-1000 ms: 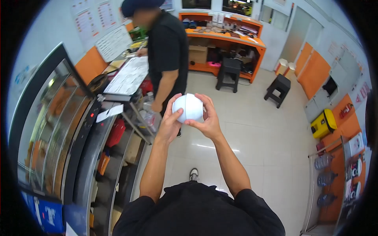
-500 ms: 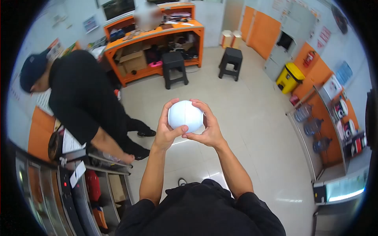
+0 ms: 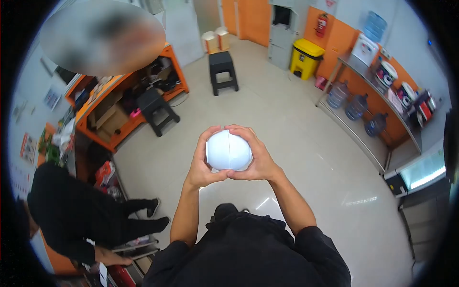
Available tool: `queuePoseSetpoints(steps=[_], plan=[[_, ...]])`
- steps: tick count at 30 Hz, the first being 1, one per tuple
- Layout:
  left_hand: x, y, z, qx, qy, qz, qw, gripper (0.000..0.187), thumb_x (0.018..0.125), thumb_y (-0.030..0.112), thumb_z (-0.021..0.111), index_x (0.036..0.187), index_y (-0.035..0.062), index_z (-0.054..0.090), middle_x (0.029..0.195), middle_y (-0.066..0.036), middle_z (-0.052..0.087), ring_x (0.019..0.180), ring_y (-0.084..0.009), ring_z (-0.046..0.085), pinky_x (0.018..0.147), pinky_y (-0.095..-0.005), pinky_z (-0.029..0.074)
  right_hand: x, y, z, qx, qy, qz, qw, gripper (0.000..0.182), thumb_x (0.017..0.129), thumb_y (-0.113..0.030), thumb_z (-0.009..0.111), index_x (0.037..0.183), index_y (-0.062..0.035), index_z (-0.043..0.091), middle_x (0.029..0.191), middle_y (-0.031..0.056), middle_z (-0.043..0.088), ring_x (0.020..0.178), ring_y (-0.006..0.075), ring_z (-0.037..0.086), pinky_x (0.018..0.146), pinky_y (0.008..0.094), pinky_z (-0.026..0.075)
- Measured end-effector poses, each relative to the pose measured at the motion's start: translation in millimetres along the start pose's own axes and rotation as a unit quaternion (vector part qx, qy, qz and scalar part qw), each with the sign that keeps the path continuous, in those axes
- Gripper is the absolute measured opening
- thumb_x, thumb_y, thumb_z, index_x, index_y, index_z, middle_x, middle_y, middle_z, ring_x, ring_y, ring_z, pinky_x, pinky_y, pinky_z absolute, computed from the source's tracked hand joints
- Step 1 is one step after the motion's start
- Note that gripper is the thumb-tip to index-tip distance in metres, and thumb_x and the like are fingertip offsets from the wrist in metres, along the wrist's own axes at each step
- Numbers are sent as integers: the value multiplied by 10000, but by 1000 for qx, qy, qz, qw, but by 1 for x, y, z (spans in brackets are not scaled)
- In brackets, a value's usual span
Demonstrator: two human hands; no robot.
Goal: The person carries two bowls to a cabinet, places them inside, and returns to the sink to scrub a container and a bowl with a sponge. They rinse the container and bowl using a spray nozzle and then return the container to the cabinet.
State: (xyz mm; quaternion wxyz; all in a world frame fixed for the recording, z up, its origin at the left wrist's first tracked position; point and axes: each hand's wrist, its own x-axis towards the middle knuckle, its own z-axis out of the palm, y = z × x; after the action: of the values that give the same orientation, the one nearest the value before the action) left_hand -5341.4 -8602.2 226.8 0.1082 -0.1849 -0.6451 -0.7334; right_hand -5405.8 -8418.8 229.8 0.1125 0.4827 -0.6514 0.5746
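White globe (image 3: 229, 150), smooth and rounded, a seam running top to bottom across its near face. Held out ahead of the wearer's torso, above the pale tiled floor (image 3: 296, 196), apart from all furniture.

Left hand (image 3: 200, 165) cups the left flank: fingers curled up over the top edge, thumb along the bottom edge. Right hand (image 3: 261, 162) mirrors it on the right flank. The 2 thumbs come together, or nearly so, at the foot of the seam; fingertips sit close together at the top. Cannot tell how hard either hand presses.

Handling, as judged: looks like a stiff shell, probably plastic, likely light for its bulk. Glossy skin, so perhaps slippery under damp fingers. Seam suggests 2 parts; might give if twisted or squeezed unevenly. A drop onto hard tile could crack it. Best hold: broad palms on opposite flanks, thumbs below as support, pressure even on either side of the seam.

Surroundings: co-worker in black (image 3: 79, 205) at lower left, well apart from the globe. Beyond, 2 dark stools (image 3: 221, 59) and a yellow bin (image 3: 307, 52).
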Motion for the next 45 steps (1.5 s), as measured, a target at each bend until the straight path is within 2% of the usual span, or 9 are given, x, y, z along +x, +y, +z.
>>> queuePoseSetpoints(steps=[14, 19, 24, 27, 30, 34, 39, 42, 45], plan=[[293, -220, 219, -107, -237, -50, 964, 998, 611, 195, 873, 1450, 71, 348, 1329, -112, 475, 1271, -240, 475, 1046, -383, 417, -59, 154, -320, -91, 142, 180, 969, 1098, 524, -237, 915, 1444, -92, 334, 1369, 174, 486, 1221, 335, 514, 1016, 450, 431], [432, -311, 344, -415, -252, -225, 845, 975, 655, 344, 854, 1458, 147, 338, 1335, -98, 479, 1276, -296, 486, 1034, -465, 474, -136, 207, -476, 33, 325, 283, 902, 1171, 661, -310, 899, 1565, -156, 171, 1488, 164, 400, 1247, 320, 512, 980, 450, 455], [551, -386, 489, -452, -280, -350, 771, 896, 699, 323, 821, 1449, 196, 347, 1344, -86, 471, 1279, -318, 487, 1014, -575, 483, -438, 252, -526, -20, 696, 526, 488, 700, 932, -484, 588, 1494, -140, 352, 1438, 87, 486, 1215, 247, 536, 937, 414, 443], [604, -446, 579, -427, -317, -364, 765, 862, 716, 309, 806, 1442, 191, 357, 1358, -88, 468, 1287, -318, 485, 1012, -583, 482, -614, 223, -416, 72, 853, 467, 221, 912, 807, -657, 644, 1490, -134, 344, 1531, 85, 387, 1316, 271, 458, 981, 455, 409], [649, -512, 665, -389, -358, -341, 777, 793, 734, 267, 792, 1417, 170, 400, 1351, -84, 491, 1275, -310, 499, 993, -546, 504, -642, 177, -334, 157, 865, 476, 26, 885, 805, -717, 585, 1484, -214, 322, 1276, 66, 435, 971, 262, 443, 888, 433, 407], [660, -596, 785, -271, -332, -424, 798, 664, 802, 100, 759, 1384, 184, 451, 1311, -73, 526, 1237, -273, 526, 908, -509, 554, -683, 200, -369, 199, 891, 333, -235, 755, 817, -636, 602, 1444, -285, 367, 1293, 48, 406, 1022, 254, 431, 872, 437, 402], [671, -639, 918, -166, -376, -492, 767, 687, 798, 89, 778, 1391, 184, 444, 1310, -95, 515, 1224, -292, 523, 897, -538, 539, -600, 320, -736, 108, 848, 441, 275, 558, 914, -299, 628, 1432, -232, 429, 1385, 0, 522, 1136, 206, 551, 889, 406, 454], [704, -673, 978, -183, -420, -498, 736, 695, 805, 94, 774, 1402, 187, 432, 1313, -108, 509, 1224, -297, 520, 915, -522, 531, -484, 381, -979, 111, 673, 416, 602, 848, 841, -142, 756, 1536, -192, 273, 1489, 121, 412, 1265, 270, 514, 949, 404, 483], [762, -695, 1036, -223, -403, -523, 717, 697, 813, 73, 755, 1413, 192, 420, 1316, -111, 505, 1231, -303, 522, 933, -505, 532, -398, 428, -1141, 44, 482, 445, 753, 1017, 740, -138, 846, 1550, -151, 231, 1478, 144, 415, 1304, 286, 477, 983, 418, 474]])
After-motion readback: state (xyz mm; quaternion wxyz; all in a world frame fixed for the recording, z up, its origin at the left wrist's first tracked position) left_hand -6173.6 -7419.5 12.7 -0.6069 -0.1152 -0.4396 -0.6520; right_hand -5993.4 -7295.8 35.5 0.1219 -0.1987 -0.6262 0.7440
